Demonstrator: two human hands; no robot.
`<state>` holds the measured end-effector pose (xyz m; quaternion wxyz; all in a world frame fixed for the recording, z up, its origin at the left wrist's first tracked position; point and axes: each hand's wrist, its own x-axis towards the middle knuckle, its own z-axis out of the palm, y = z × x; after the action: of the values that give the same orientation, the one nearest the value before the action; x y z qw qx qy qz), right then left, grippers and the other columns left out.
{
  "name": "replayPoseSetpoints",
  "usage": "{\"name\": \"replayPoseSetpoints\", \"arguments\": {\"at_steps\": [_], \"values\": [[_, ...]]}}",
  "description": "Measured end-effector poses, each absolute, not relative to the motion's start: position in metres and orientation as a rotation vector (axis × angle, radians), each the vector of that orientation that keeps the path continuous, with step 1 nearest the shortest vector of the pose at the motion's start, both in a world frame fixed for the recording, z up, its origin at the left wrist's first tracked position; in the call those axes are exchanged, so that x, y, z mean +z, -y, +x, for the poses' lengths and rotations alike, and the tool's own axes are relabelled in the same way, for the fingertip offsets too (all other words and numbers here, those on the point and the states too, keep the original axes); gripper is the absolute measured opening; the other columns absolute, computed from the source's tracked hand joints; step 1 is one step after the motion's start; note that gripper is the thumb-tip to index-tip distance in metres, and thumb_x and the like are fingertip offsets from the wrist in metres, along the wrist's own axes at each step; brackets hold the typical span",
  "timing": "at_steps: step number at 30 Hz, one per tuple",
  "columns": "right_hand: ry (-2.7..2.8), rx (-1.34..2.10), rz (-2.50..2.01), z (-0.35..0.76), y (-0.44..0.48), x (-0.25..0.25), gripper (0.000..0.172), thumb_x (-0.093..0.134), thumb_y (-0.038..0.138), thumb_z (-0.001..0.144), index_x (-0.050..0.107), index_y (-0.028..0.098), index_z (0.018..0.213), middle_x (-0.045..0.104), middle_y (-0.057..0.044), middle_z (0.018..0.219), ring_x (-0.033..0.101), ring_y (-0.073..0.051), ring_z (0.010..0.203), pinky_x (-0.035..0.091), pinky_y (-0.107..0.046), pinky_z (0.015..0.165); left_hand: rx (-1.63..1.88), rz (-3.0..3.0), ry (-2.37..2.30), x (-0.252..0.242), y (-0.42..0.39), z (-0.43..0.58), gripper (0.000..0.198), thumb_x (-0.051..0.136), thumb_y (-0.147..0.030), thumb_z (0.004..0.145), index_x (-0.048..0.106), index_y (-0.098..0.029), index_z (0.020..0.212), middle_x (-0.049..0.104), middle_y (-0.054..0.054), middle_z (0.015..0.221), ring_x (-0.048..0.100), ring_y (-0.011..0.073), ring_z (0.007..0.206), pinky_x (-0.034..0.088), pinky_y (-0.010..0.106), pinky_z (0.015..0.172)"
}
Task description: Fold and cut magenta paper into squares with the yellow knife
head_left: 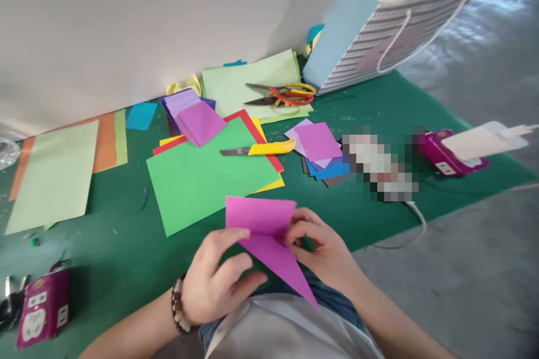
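A magenta sheet of paper (pixel 263 216) with a crease across it is held up before my body at the table's front edge. Its upper part is a rectangle; a pointed flap hangs below toward my lap. My right hand (pixel 320 241) pinches the paper's right side near the crease. At the left side, my left hand (pixel 223 277) has one fingertip over the paper by the crease, thumb and another finger apart below it; fingers behind the sheet are hidden. Just beyond lies a large green sheet (pixel 202 179) with a yellow utility knife (pixel 272 148) on it.
Scissors (pixel 295 95) rest on pale green sheets (pixel 227 87). Purple paper pieces (pixel 206 123) and another small stack (pixel 320 143) lie nearby. More sheets (pixel 54 174) are left. Magenta boxes (pixel 42 308) stand at both sides; a striped paper bag (pixel 357 39) stands back right.
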<state>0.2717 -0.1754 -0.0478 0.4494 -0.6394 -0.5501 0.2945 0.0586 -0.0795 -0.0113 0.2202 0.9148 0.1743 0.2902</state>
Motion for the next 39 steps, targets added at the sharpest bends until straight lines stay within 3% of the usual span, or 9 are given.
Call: {"name": "replayPoseSetpoints", "arguments": {"at_steps": [5, 12, 20, 24, 28, 31, 33, 36, 39], "values": [[1.378, 0.696, -1.383, 0.277, 0.174, -0.04, 0.014, 0.061, 0.013, 0.083, 0.062, 0.023, 0.073, 0.063, -0.005, 0.103, 0.064, -0.014, 0.08, 0.053, -0.025, 0.065, 0.784, 2.177, -0.852, 0.008, 0.082, 0.055, 0.025, 0.055, -0.028, 0.093, 0.059, -0.026, 0.118, 0.035, 0.012, 0.144, 0.034, 0.0332, 0.137, 0.041, 0.053, 0.106], [1.49, 0.505, -1.278, 0.279, 0.175, -0.031, 0.018, 0.061, 0.008, 0.083, 0.065, 0.026, 0.082, 0.066, -0.005, 0.103, 0.067, -0.013, 0.078, 0.056, -0.024, 0.064, 0.683, 1.541, -0.819, -0.001, 0.091, 0.062, 0.05, 0.055, -0.016, 0.092, 0.049, -0.037, 0.137, 0.049, 0.01, 0.131, 0.06, 0.021, 0.11, 0.058, 0.03, 0.081], [1.554, 0.392, -1.269, 0.284, 0.173, -0.028, 0.021, 0.061, 0.005, 0.08, 0.064, 0.026, 0.083, 0.07, -0.003, 0.093, 0.067, -0.013, 0.075, 0.055, -0.022, 0.062, 0.757, 1.489, -0.812, -0.009, 0.096, 0.065, 0.056, 0.061, -0.011, 0.087, 0.051, -0.039, 0.135, 0.047, 0.008, 0.135, 0.06, 0.0217, 0.112, 0.058, 0.031, 0.084], [1.535, 0.433, -1.271, 0.286, 0.171, -0.029, 0.016, 0.062, 0.009, 0.082, 0.064, 0.025, 0.082, 0.071, -0.003, 0.085, 0.068, -0.014, 0.072, 0.054, -0.022, 0.06, 0.77, 1.62, -0.806, -0.008, 0.093, 0.059, 0.049, 0.063, -0.022, 0.089, 0.053, -0.037, 0.134, 0.052, 0.01, 0.134, 0.059, 0.0235, 0.114, 0.057, 0.035, 0.087], [1.55, 0.551, -1.426, 0.291, 0.16, -0.024, 0.011, 0.059, 0.014, 0.085, 0.063, 0.024, 0.083, 0.071, 0.0, 0.078, 0.068, -0.014, 0.07, 0.054, -0.022, 0.062, 0.613, 1.905, -0.762, 0.002, 0.079, 0.058, 0.059, 0.087, -0.042, 0.061, 0.069, -0.032, 0.116, 0.07, 0.008, 0.109, 0.066, 0.0276, 0.099, 0.056, 0.04, 0.088], [1.7, 0.524, -1.487, 0.304, 0.132, -0.019, 0.006, 0.058, 0.022, 0.088, 0.064, 0.025, 0.09, 0.071, 0.001, 0.082, 0.069, -0.013, 0.073, 0.055, -0.021, 0.065, 0.632, 1.782, -0.949, 0.001, 0.06, 0.066, 0.03, 0.088, -0.034, 0.062, 0.079, -0.03, 0.091, 0.076, 0.006, 0.087, 0.069, 0.0245, 0.08, 0.059, 0.037, 0.077], [1.839, 0.34, -1.56, 0.319, 0.103, -0.017, 0.022, 0.061, 0.031, 0.088, 0.061, 0.025, 0.109, 0.072, -0.001, 0.091, 0.068, -0.014, 0.077, 0.055, -0.024, 0.068, 0.731, 1.427, -1.064, -0.005, 0.044, 0.074, 0.014, 0.085, -0.029, 0.064, 0.08, -0.025, 0.077, 0.075, 0.006, 0.075, 0.068, 0.0219, 0.069, 0.058, 0.032, 0.065], [1.873, 0.142, -1.653, 0.341, 0.054, -0.024, 0.037, 0.059, 0.03, 0.089, 0.055, 0.019, 0.124, 0.067, -0.01, 0.114, 0.064, -0.021, 0.099, 0.053, -0.035, 0.081, 0.933, 1.227, -1.107, -0.013, 0.021, 0.087, 0.029, 0.08, -0.035, 0.072, 0.078, -0.022, 0.097, 0.076, 0.007, 0.09, 0.069, 0.0198, 0.075, 0.057, 0.027, 0.061], [1.962, 0.013, -1.687, 0.35, 0.018, -0.042, 0.026, 0.065, 0.031, 0.084, 0.064, 0.017, 0.106, 0.069, -0.012, 0.099, 0.062, -0.026, 0.095, 0.05, -0.04, 0.079, 1.168, 0.992, -1.101, -0.01, 0.006, 0.098, 0.071, 0.08, -0.031, 0.072, 0.052, -0.029, 0.138, 0.069, 0.007, 0.118, 0.069, 0.0165, 0.085, 0.055, 0.021, 0.06]]}}
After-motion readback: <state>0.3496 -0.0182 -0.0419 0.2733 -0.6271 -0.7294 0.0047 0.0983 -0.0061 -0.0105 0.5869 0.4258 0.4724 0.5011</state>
